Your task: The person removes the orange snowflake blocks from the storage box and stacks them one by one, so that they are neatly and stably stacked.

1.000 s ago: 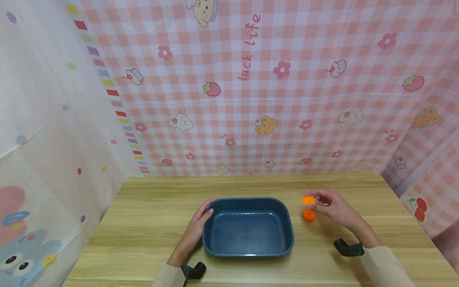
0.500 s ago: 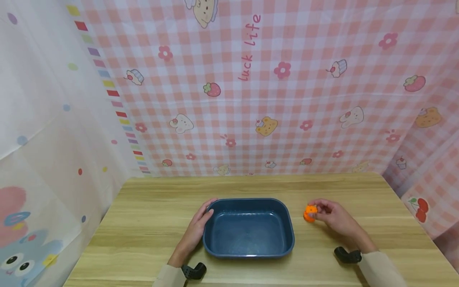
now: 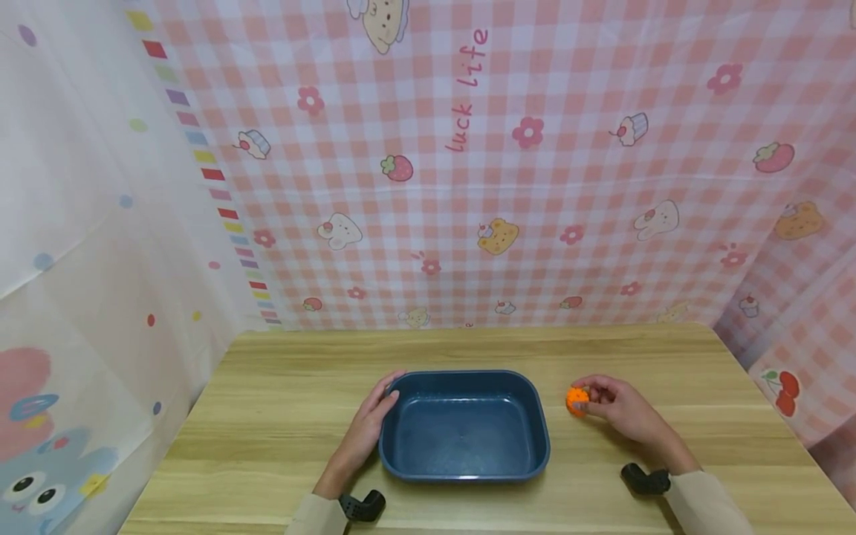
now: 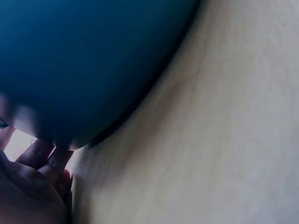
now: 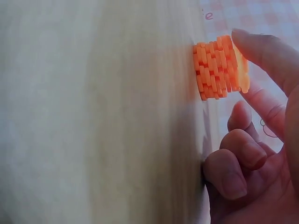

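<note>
A dark blue rectangular basin [image 3: 464, 438] stands upright on the table, and nothing lies in it. My left hand [image 3: 364, 431] holds its left side near the far corner, the thumb at the rim and the fingers along the outer wall [image 4: 93, 60]. Right of the basin stands a short stack of orange notched discs [image 5: 212, 70], several layers high. With thumb and forefinger my right hand [image 3: 622, 409] pinches the topmost orange disc [image 5: 241, 70], which sits against the stack. The other right fingers [image 5: 233, 177] are curled below. In the head view the fingers partly cover the stack.
The wood-grain table [image 3: 301, 386] reaches back to a pink checked cloth [image 3: 428, 186]. A white dotted cloth [image 3: 100, 223] hangs at the left. Black wrist mounts [image 3: 363, 506] sit on both wrists, low over the table.
My right hand has come down and slightly nearer, bringing the orange disc from behind and above the stack onto its top. The left hand and basin have stayed in place.
</note>
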{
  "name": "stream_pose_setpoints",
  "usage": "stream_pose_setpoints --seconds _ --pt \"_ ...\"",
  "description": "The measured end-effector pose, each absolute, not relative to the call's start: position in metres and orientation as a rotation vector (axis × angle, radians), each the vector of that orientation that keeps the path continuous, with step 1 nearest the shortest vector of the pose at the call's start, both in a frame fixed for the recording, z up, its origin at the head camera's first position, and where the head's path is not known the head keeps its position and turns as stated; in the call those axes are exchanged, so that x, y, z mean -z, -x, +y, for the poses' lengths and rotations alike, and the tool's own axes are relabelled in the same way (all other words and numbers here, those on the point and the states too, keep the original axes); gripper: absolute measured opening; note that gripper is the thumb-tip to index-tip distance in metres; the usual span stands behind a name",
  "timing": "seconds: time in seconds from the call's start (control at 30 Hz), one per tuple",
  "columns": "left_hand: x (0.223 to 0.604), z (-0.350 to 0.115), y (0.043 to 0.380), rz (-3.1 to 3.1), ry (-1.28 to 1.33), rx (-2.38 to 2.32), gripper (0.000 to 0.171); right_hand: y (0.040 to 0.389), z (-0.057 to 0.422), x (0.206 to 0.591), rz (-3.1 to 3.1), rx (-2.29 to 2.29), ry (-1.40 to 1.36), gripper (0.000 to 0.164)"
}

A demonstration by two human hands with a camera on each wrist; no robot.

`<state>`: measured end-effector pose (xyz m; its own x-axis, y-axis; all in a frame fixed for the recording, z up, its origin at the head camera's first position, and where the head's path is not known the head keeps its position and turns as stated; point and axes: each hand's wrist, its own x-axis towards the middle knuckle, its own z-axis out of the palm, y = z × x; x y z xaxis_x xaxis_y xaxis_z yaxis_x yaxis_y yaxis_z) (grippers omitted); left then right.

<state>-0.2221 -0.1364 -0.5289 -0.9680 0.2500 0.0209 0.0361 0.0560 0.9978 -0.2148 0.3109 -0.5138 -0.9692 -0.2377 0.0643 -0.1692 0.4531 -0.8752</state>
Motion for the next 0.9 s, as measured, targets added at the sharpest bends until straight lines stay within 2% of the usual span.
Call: stream_pose_setpoints --seconds 0.9 --pt "0.5302 -0.1370 0.2223 2.153 -0.310 -2.034 0.049 0.2123 0.3095 0.5119 2.581 1.569 0.317 0.035"
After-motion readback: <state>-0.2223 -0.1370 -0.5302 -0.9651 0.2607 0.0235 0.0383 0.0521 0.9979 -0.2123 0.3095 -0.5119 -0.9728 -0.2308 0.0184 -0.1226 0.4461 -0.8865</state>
